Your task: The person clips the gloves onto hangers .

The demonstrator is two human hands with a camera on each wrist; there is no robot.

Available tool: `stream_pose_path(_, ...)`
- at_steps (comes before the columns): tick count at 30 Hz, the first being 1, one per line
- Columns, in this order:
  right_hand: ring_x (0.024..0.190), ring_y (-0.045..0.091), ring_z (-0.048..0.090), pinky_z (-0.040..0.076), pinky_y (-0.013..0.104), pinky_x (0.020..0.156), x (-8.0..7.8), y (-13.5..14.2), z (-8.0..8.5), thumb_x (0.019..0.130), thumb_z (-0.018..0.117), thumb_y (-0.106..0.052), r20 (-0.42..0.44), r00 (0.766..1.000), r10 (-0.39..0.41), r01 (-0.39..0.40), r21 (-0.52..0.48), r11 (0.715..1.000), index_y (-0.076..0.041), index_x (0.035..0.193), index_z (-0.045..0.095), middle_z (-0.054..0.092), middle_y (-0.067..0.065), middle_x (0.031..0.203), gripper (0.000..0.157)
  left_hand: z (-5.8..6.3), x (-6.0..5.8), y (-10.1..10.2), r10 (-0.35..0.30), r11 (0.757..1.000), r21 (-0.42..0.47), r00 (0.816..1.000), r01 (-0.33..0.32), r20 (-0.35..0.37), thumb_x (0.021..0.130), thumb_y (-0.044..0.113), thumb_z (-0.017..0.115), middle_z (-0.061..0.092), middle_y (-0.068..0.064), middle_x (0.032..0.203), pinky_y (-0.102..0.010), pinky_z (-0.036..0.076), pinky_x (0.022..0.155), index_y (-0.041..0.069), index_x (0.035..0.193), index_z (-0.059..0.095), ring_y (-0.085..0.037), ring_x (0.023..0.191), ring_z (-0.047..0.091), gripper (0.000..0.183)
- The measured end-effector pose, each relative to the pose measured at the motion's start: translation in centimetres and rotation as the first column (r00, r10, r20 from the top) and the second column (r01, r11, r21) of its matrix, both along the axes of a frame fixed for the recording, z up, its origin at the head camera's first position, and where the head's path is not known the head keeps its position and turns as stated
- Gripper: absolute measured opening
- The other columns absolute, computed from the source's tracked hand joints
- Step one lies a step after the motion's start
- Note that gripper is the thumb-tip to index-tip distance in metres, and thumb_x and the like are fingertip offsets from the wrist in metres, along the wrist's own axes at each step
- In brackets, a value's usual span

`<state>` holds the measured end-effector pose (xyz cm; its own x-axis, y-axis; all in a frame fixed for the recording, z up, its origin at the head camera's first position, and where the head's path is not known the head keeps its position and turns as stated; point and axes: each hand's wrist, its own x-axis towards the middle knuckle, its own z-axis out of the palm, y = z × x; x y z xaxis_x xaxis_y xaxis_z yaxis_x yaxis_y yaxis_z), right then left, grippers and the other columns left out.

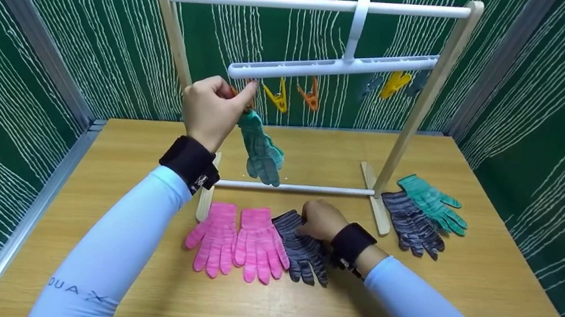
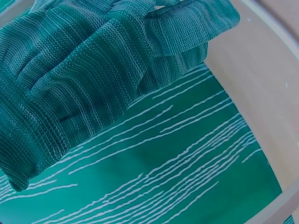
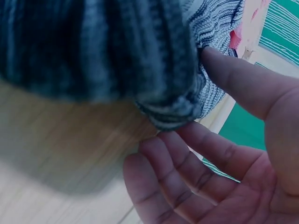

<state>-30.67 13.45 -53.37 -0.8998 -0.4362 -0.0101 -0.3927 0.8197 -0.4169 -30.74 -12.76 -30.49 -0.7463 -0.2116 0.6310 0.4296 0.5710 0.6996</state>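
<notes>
At the left end of a white hanger [image 1: 298, 68], my left hand [image 1: 214, 108] pinches an orange clothespin, mostly covered by the fingers. Below it hangs a green knitted glove [image 1: 262, 148], fingers down; the left wrist view shows its ribbed cloth close up. Down on the table, my right hand [image 1: 323, 220] pinches a dark grey striped glove [image 1: 306, 257] between thumb and fingers. In the right wrist view the thumb presses on the grey cloth, with the fingertips under its edge. Two pink gloves [image 1: 220, 239] lie flat just left of it, one partly under the grey glove.
A wooden rack [image 1: 401, 140] holds the hanger by its hook. Along the hanger hang a yellow clothespin [image 1: 277, 97], an orange clothespin [image 1: 311, 95] and several more at the right. Another green glove [image 1: 429, 199] and a grey glove [image 1: 411, 221] overlap at the table's right.
</notes>
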Motion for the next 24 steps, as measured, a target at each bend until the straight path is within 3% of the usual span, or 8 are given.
stream_pose_path(4, 0.057, 0.018, 0.044, 0.038, 0.037, 0.053, -1.9, 0.5, -3.1, 0.069, 0.088, -0.026, 0.016, 1.0, -0.014, 0.014, -0.015, 1.0, -0.017, 0.063, 0.053, 0.049, -0.005, 0.063, 0.037, 0.0, 0.0, 0.0, 0.005, 1.0, -0.009, 1.0, -0.005, -0.002, 0.091, 0.04, 0.087, 0.055, 0.003, 0.063, -0.027, 0.032, 0.057, 0.015, 0.063, 0.057, -0.014, 0.062, 0.052, 0.048)
stream_pose_path(6, 0.057, 0.018, 0.043, 0.037, 0.037, 0.052, -2.3, 0.7, -3.8, 0.068, 0.088, -0.027, 0.022, 1.0, -0.019, 0.02, -0.023, 1.0, -0.018, 0.062, 0.052, 0.048, -0.005, 0.063, 0.037, 0.0, 0.0, -0.1, 0.004, 1.0, -0.011, 1.0, -0.004, -0.001, 0.091, 0.04, 0.088, 0.055, 0.002, 0.063, -0.027, 0.033, 0.057, 0.014, 0.063, 0.057, -0.014, 0.062, 0.052, 0.049)
stream_pose_path(12, 0.063, 0.022, 0.057, 0.051, 0.039, 0.061, -1.2, 0.3, -2.2, 0.074, 0.089, -0.023, 0.057, 0.998, -0.034, 0.036, -0.036, 0.999, -0.007, 0.074, 0.068, 0.066, 0.005, 0.073, 0.027, 0.0, 0.0, -0.2, -0.007, 1.0, -0.005, 1.0, 0.007, 0.01, 0.092, 0.041, 0.087, 0.055, 0.001, 0.064, -0.027, 0.035, 0.058, 0.014, 0.065, 0.059, -0.015, 0.063, 0.054, 0.048)
stream_pose_path(14, 0.069, 0.025, 0.062, 0.056, 0.042, 0.067, -0.3, -0.1, -0.6, 0.077, 0.089, -0.02, 0.075, 0.996, -0.045, 0.047, -0.024, 0.999, -0.002, 0.08, 0.071, 0.071, 0.009, 0.079, 0.025, -0.1, -0.1, -0.2, -0.008, 1.0, -0.006, 1.0, 0.008, 0.012, 0.093, 0.041, 0.087, 0.056, 0.001, 0.065, -0.027, 0.035, 0.058, 0.013, 0.065, 0.059, -0.015, 0.063, 0.054, 0.048)
stream_pose_path(19, 0.061, 0.019, 0.053, 0.046, 0.036, 0.057, -1.8, 0.3, -2.9, 0.074, 0.089, -0.022, 0.066, 0.997, -0.051, 0.052, -0.021, 0.998, -0.014, 0.068, 0.062, 0.061, -0.002, 0.068, 0.029, 0.0, -0.1, -0.3, -0.006, 1.0, -0.01, 1.0, 0.007, 0.014, 0.093, 0.042, 0.086, 0.056, 0.0, 0.065, -0.028, 0.036, 0.059, 0.012, 0.066, 0.06, -0.016, 0.064, 0.054, 0.048)
stream_pose_path(21, 0.057, 0.015, 0.046, 0.038, 0.032, 0.053, -2.8, 0.6, -4.8, 0.073, 0.089, -0.025, 0.045, 0.998, -0.049, 0.05, -0.023, 0.998, -0.019, 0.064, 0.055, 0.051, -0.007, 0.062, 0.037, 0.0, -0.1, -0.3, -0.008, 1.0, -0.013, 1.0, 0.008, 0.017, 0.093, 0.042, 0.086, 0.057, 0.0, 0.065, -0.028, 0.036, 0.059, 0.012, 0.066, 0.06, -0.016, 0.064, 0.054, 0.048)
stream_pose_path(24, 0.054, 0.013, 0.041, 0.035, 0.031, 0.051, -2.9, 0.5, -4.9, 0.072, 0.09, -0.024, 0.052, 0.997, -0.063, 0.063, -0.01, 0.998, -0.021, 0.06, 0.048, 0.043, -0.01, 0.058, 0.044, 0.0, 0.0, -0.2, -0.007, 1.0, -0.02, 1.0, 0.007, 0.018, 0.093, 0.041, 0.086, 0.059, -0.001, 0.066, -0.028, 0.035, 0.06, 0.011, 0.067, 0.062, -0.017, 0.065, 0.055, 0.047)
